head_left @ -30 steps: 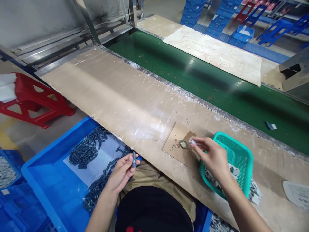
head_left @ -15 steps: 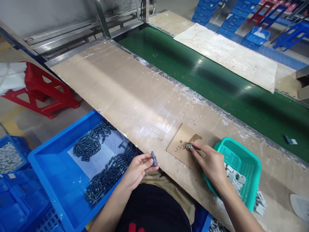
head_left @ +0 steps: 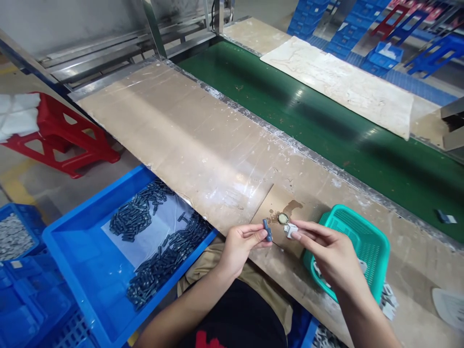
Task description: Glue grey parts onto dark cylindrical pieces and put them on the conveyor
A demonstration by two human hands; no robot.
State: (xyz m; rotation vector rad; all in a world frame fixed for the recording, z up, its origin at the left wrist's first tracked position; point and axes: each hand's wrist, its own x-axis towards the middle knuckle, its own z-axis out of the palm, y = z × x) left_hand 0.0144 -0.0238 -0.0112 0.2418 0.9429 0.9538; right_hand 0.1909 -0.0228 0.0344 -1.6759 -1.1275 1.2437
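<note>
Bench, head cam: I see a tan tabletop (head_left: 174, 130) running alongside a green belt (head_left: 246, 72); one dark-and-white part (head_left: 446, 217) lies on the belt, far right.
Left hand (head_left: 235, 249): thumb and fingers pinched together on one dark pin (head_left: 267, 230), slightly tilted, top end clear of the fingers.
Right hand (head_left: 335, 253): fingertips clamped on a white piece (head_left: 290, 231).
Pin vs piece: near each other, gap between; both in front of me above the near table edge.
Round dish (head_left: 282, 218): on a wet-spotted card (head_left: 261, 217), just beside the white piece; can't tell if they touch.
Green basket (head_left: 386, 244): right of the card, partly behind the right hand; loose white parts (head_left: 389, 302) beside it.
Blue tray (head_left: 79, 251): my left, dark pins heaped inside.
</note>
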